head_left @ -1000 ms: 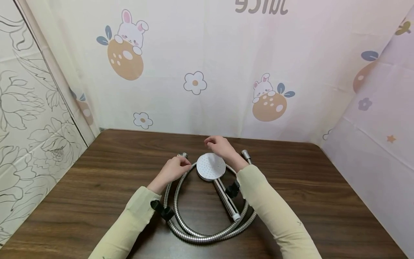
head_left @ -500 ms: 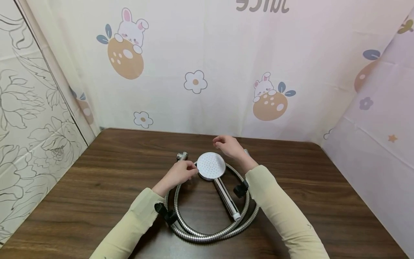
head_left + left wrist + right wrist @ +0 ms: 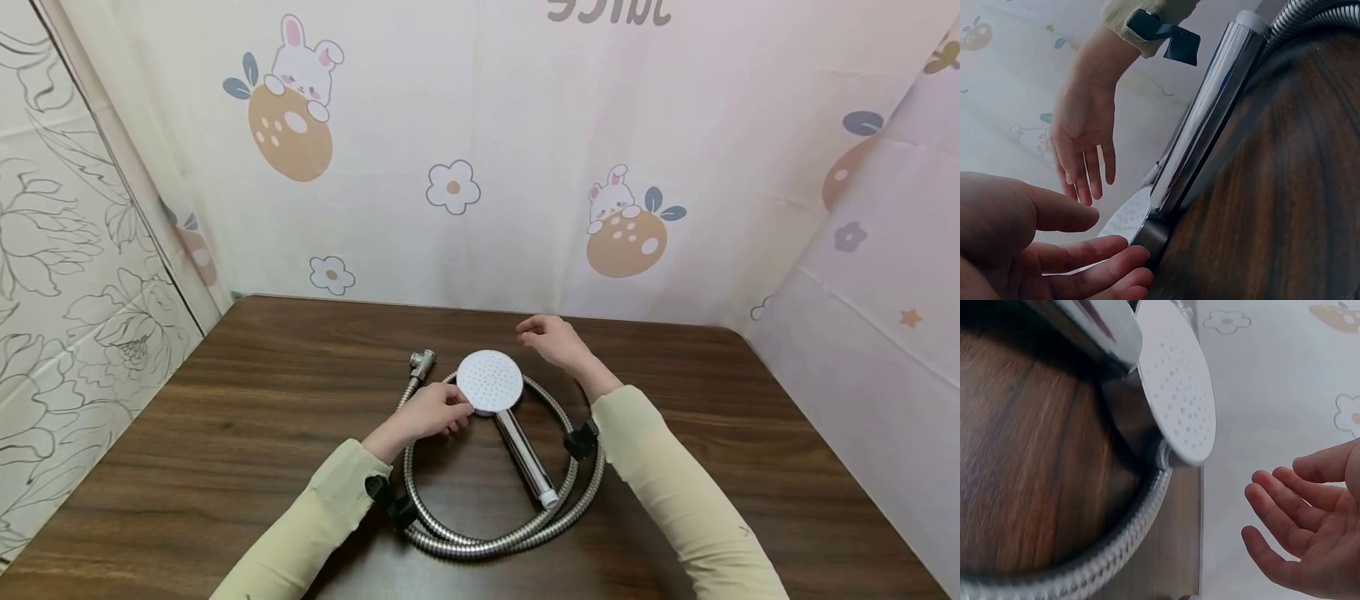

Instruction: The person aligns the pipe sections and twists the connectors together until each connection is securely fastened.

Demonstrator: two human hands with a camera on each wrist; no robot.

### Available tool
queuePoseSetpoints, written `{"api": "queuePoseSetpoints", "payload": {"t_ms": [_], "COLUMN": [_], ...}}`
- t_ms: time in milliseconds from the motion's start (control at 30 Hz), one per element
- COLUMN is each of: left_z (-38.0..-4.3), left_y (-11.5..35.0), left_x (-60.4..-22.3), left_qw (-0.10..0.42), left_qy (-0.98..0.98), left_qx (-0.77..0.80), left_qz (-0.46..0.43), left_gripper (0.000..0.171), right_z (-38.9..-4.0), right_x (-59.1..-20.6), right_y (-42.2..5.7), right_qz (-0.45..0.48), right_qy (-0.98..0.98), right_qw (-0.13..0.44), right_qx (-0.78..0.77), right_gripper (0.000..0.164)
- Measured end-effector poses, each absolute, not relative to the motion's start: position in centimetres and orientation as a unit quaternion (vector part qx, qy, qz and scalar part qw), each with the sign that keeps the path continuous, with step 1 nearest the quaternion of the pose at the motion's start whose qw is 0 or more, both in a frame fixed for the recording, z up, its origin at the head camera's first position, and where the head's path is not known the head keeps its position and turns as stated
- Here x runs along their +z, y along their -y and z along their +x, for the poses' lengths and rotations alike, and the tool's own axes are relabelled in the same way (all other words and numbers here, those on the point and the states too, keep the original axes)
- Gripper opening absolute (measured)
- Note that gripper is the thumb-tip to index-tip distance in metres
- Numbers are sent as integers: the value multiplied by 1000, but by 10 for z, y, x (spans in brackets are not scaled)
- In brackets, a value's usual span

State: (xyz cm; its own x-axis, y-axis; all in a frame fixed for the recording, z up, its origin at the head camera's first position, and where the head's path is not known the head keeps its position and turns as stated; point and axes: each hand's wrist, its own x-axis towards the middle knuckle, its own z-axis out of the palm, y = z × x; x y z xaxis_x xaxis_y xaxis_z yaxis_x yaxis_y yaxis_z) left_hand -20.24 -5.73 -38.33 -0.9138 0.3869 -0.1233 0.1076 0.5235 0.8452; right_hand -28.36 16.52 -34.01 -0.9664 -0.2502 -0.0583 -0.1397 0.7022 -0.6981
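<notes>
A handheld shower head point(image 3: 490, 380) lies across a coiled metal hose point(image 3: 480, 551) on the tabletop point(image 3: 697, 400), left hand point(image 3: 429, 412) and right hand point(image 3: 555, 340) empty (fingers point(image 3: 1100, 270) relaxed), though a left-hand nudge could slide it askew.

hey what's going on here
A person's left hand is at the near left rim of a shower head; whether it touches is hard to tell. The right hand hovers past the head's right side, holding nothing. The shower head lies nozzle side up on a brown table, its handle pointing toward the person, overlapping a loosely coiled metal hose.
</notes>
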Motion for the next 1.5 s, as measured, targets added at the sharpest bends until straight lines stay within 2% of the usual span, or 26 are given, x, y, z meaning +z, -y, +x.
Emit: {"api": "queuePoseSetpoints", "payload": {"t_ms": [200,700,1000,1500], "left_z": [-200,-193,-189,-181], "left_y": [55,48,42,24], "left_x": [-385,-390,-389,-386], "left_qw": [182,218,229,236], "left_qy": [-840,-825,-832,-829], "left_qx": [497,508,494,499], "left_qz": [120,115,108,92], "left_gripper": [18,17,32,31], "right_z": [-285,-285,-283,-288], "right_x": [-341,-352,-355,-367], "right_y": [-176,-195,-205,-224], "right_qz": [-94,-60,-54,-35], "right_qy": [-912,-912,-926,-934], "right_qw": [78,79,61,65], "right_qx": [-393,-397,-369,-348], "right_gripper": [30,31,31,28]}}
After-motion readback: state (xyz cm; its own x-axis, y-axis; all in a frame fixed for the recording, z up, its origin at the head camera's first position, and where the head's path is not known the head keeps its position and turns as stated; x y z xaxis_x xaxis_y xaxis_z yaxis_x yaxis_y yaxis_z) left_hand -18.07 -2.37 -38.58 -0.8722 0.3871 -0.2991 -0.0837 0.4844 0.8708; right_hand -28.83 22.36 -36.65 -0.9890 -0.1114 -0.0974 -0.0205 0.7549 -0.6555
